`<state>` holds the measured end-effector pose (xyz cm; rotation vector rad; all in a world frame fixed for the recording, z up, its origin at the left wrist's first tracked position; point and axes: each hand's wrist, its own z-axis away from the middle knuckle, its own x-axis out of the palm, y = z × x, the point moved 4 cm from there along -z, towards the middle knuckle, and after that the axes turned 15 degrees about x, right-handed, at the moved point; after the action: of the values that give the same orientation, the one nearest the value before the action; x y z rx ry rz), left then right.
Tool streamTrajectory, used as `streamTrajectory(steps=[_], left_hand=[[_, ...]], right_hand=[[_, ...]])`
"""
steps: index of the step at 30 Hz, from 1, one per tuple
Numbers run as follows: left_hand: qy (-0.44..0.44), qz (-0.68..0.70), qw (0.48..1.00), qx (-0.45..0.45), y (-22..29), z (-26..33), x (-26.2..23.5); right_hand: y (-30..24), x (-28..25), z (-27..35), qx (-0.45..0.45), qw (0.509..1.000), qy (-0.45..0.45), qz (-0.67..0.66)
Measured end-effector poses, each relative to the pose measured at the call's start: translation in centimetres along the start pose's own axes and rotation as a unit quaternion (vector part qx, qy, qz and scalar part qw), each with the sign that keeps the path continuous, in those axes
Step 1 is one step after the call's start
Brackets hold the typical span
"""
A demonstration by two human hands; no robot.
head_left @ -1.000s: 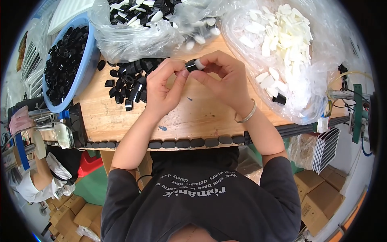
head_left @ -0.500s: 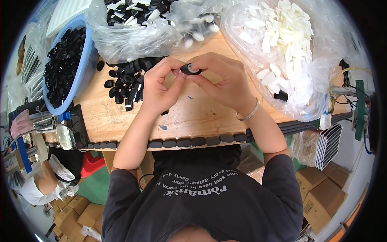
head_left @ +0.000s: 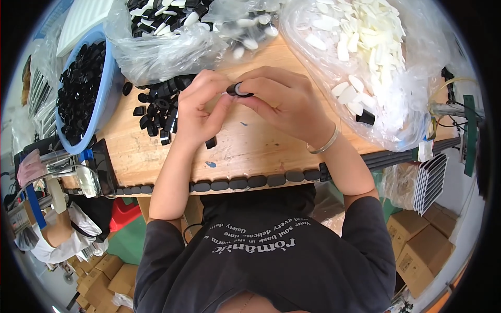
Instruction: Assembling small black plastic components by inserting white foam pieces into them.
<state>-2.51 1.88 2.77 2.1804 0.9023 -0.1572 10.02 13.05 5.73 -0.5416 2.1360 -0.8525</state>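
Observation:
Over the middle of the wooden table, both hands pinch one small black oval cap (head_left: 231, 89), whose open end shows something pale inside. My left hand (head_left: 202, 110) grips its left end between thumb and fingers. From the other side, my right hand (head_left: 288, 101) closes thumb and index finger round it. Several loose black caps (head_left: 158, 108) lie in a pile just left of my left hand, partly hidden by it. Close to my left wrist, a single black cap (head_left: 211, 142) lies on the wood.
A blue basin (head_left: 107, 104) of black caps stands at the left. Behind the hands, a clear plastic bag (head_left: 162, 55) holds black and white pieces. Another bag (head_left: 318, 73) at the right holds flat white pieces. Black oval pieces (head_left: 238, 183) line the table's front edge.
The view has shifted slightly. Both hands stay closed on the black cap, its open end now turned a little more into sight.

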Motion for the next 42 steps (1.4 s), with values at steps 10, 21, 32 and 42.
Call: streamTrajectory(steps=[10, 21, 32, 42], left_hand=[[-0.028, -0.044, 0.998, 0.025, 0.3, -0.3, 0.1], [0.101, 0.226, 0.958, -0.146, -2.0, 1.6, 1.6], [0.068, -0.090, 0.994, -0.017, 0.3, 0.3, 1.4], [0.107, -0.157, 0.981, 0.048, 1.0, 0.0, 1.0]], right_hand=[[-0.2, -0.1, 0.2, 0.004, 1.000, -0.004, 0.019], [-0.1, 0.2, 0.4, 0.023, 0.999, 0.038, -0.018], [0.4, 0.3, 0.3, 0.082, 0.996, 0.042, 0.001], [0.1, -0.5, -0.3, 0.029, 0.998, 0.056, -0.017]])
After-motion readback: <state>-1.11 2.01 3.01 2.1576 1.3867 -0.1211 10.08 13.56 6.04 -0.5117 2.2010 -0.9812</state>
